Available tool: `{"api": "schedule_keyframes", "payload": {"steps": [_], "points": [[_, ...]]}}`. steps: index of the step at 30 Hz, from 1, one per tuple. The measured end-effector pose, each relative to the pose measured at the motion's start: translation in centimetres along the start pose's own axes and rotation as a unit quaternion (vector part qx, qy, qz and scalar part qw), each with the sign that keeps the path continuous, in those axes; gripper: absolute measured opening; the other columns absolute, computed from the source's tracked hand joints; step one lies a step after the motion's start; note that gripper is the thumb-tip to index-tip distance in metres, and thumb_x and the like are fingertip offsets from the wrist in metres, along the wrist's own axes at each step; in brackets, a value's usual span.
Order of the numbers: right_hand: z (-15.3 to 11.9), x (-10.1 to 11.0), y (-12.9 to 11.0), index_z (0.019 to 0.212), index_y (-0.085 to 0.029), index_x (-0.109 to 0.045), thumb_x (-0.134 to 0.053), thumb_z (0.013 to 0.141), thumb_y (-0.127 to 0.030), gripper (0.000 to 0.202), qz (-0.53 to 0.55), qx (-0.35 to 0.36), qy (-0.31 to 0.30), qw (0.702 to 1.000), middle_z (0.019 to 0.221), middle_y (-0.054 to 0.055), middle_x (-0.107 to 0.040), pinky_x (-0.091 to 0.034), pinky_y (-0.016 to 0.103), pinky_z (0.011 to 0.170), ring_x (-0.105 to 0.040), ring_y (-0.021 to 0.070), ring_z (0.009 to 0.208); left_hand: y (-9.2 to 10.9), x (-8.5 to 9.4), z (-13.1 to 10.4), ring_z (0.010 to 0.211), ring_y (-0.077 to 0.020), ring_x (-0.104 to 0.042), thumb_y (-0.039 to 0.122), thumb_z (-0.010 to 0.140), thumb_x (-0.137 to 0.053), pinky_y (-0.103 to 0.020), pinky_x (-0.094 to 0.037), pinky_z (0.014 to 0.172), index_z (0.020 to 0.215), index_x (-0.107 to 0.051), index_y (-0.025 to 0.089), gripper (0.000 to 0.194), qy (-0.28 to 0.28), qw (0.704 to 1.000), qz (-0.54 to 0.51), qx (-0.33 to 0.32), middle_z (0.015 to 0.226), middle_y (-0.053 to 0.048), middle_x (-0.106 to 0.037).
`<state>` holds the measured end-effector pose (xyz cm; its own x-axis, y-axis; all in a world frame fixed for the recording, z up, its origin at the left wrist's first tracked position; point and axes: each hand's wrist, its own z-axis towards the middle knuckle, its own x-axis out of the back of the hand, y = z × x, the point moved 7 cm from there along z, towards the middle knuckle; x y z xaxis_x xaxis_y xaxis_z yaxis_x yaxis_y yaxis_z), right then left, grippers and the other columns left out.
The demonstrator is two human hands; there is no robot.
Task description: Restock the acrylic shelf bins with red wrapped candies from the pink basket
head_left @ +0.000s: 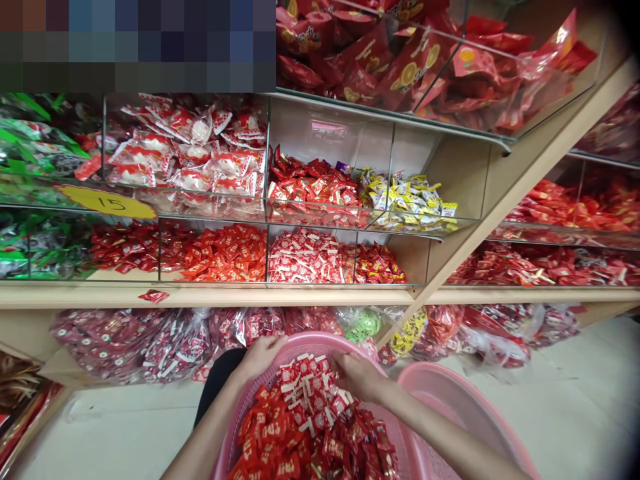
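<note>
1 pink basket (pixel 320 337) holding 3 heaps: orange-red candies (pixel 267 433), dark-red candies (pixel 357 443), red-and-white candies (pixel 313 390). Left hand (pixel 263 357) clamping its rim; right hand (pixel 361 377) curling at red-and-white candies, can't tell if gripping. Second pink basket (pixel 445 397) sitting alongside. 1 stray candy (pixel 154 296) lying on shelf ledge (pixel 90 295); 1 yellow tag (pixel 107 202) hanging beyond.

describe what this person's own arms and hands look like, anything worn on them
The left hand and right hand are ungloved. The left forearm and right forearm look slender and uncovered, with no sleeve, watch or bracelet visible. Any rings are too small to make out.
</note>
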<state>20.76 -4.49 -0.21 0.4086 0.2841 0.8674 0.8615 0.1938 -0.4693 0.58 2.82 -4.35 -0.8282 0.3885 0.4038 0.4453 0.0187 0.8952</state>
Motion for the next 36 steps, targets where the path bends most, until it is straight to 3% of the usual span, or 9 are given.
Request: {"api": "schedule_keyframes", "payload": {"steps": [4, 7, 9, 11, 15, 19, 29, 36], "points": [[1.0, 5.9, -3.8, 0.078, -0.018, -0.044, -0.046, 0.075, -0.012, 0.007, -0.061, 0.014, 0.045, 0.997, 0.065, -0.002, -0.051, -0.027, 0.020, 0.050, -0.044, 0.0091, 0.056, 0.3, -0.1, 0.1, 0.054, -0.0110, -0.040, 0.062, 0.071, -0.040, -0.022, -0.028, 0.053, 0.064, -0.056, 0.014, 0.051, -0.003, 1.000, -0.003, -0.012, 0.057, 0.003, -0.049], [2.9, 12.4, -6.4, 0.087, -0.019, -0.044, -0.043, 0.081, -0.020, 0.006, -0.112, 0.028, 0.158, 0.981, 0.073, 0.001, -0.056, -0.030, 0.021, 0.055, -0.050, 0.0112, 0.063, 0.4, -0.1, 0.0, 0.057, -0.0126, -0.043, 0.062, 0.070, -0.041, -0.022, -0.030, 0.055, 0.066, -0.059, 0.013, 0.052, 0.000, 1.000, -0.009, -0.008, 0.060, 0.001, -0.054], [4.6, 15.8, -7.2, 0.092, -0.018, -0.043, -0.039, 0.083, -0.019, 0.010, -0.169, 0.015, 0.218, 0.961, 0.081, 0.004, -0.058, -0.032, 0.022, 0.058, -0.053, 0.0135, 0.070, 0.4, 0.1, -0.1, 0.058, -0.0136, -0.045, 0.063, 0.068, -0.042, -0.023, -0.031, 0.055, 0.066, -0.060, 0.013, 0.053, 0.008, 1.000, -0.011, 0.002, 0.059, 0.001, -0.054], [6.3, 17.8, -7.2, 0.096, -0.018, -0.042, -0.036, 0.083, -0.014, 0.015, -0.228, -0.014, 0.239, 0.944, 0.088, 0.007, -0.058, -0.033, 0.022, 0.059, -0.056, 0.0160, 0.078, 0.4, 0.2, -0.2, 0.057, -0.0138, -0.045, 0.065, 0.066, -0.042, -0.023, -0.031, 0.055, 0.065, -0.059, 0.013, 0.054, 0.014, 1.000, -0.011, 0.009, 0.057, 0.001, -0.054], [9.1, 18.2, -6.1, 0.108, -0.016, -0.038, -0.034, 0.081, -0.005, 0.030, -0.297, -0.088, 0.177, 0.934, 0.098, 0.013, -0.058, -0.039, 0.025, 0.065, -0.059, 0.0192, 0.085, 0.6, 0.3, -0.3, 0.058, -0.0139, -0.045, 0.064, 0.067, -0.041, -0.023, -0.031, 0.055, 0.064, -0.060, 0.013, 0.054, 0.016, 1.000, -0.010, 0.001, 0.057, 0.001, -0.053], [10.2, 17.4, -5.5, 0.120, -0.011, -0.029, -0.035, 0.083, -0.008, 0.038, -0.320, -0.127, 0.134, 0.929, 0.099, 0.020, -0.058, -0.042, 0.028, 0.074, -0.058, 0.0211, 0.095, 0.7, 0.4, -0.3, 0.058, -0.0140, -0.045, 0.065, 0.067, -0.041, -0.024, -0.031, 0.056, 0.064, -0.060, 0.013, 0.055, 0.023, 1.000, -0.009, -0.004, 0.057, 0.001, -0.053], [11.3, 16.9, -5.6, 0.115, -0.008, -0.037, -0.035, 0.085, -0.013, 0.030, -0.334, -0.126, 0.127, 0.925, 0.096, 0.023, -0.059, -0.044, 0.031, 0.074, -0.060, 0.0225, 0.093, 0.2, 0.4, -0.1, 0.056, -0.0127, -0.042, 0.064, 0.067, -0.041, -0.023, -0.029, 0.055, 0.061, -0.058, 0.014, 0.054, 0.022, 1.000, -0.003, -0.007, 0.055, 0.002, -0.050], [9.0, 18.0, -7.2, 0.107, -0.015, -0.037, -0.029, 0.086, -0.008, 0.024, -0.363, -0.096, 0.168, 0.911, 0.097, 0.016, -0.058, -0.044, 0.027, 0.067, -0.061, 0.0197, 0.087, -0.6, 0.0, 0.4, 0.054, -0.0117, -0.040, 0.064, 0.069, -0.039, -0.021, -0.028, 0.052, 0.065, -0.058, 0.013, 0.054, 0.003, 1.000, 0.001, -0.007, 0.055, 0.003, -0.049]]}}
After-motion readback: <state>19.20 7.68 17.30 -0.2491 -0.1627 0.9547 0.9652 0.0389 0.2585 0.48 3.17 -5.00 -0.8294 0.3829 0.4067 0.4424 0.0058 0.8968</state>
